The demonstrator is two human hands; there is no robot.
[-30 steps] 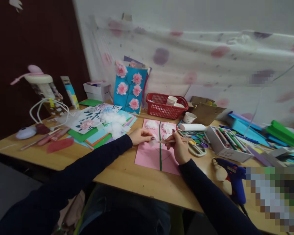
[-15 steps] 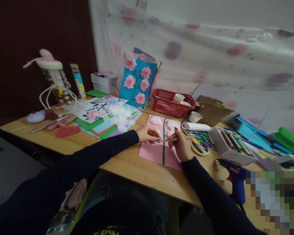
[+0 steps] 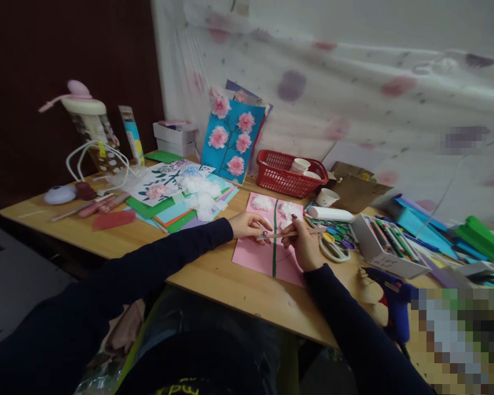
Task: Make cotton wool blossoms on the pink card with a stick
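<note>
My left hand (image 3: 247, 226) has its thumb and fingers closed round the tip of a thin pale stick (image 3: 313, 231). The same stick, perhaps wooden, is pinched along its length by my right hand (image 3: 307, 249) and lies nearly level. Whether anything tiny sits at the tip is hidden by my fingers. Beneath both hands is a pink sheet of card (image 3: 250, 257), with a green vertical stripe (image 3: 275, 257) down its middle. White cotton tufts (image 3: 262, 203) are on its upper part, on either side of the stripe; my hands cover some of them.
Behind the card stand a red basket (image 3: 280, 182) with paper cups and a blue flower picture (image 3: 220, 153). Loose cotton (image 3: 203, 200) lies on coloured paper at left. Scissors (image 3: 335, 249), a marker box (image 3: 389, 249) and a blue glue gun (image 3: 397, 307) are at right.
My left thumb and fingers have shifted slightly at the stick's tip. Both hands otherwise stay over the card, and the surrounding things have not moved.
</note>
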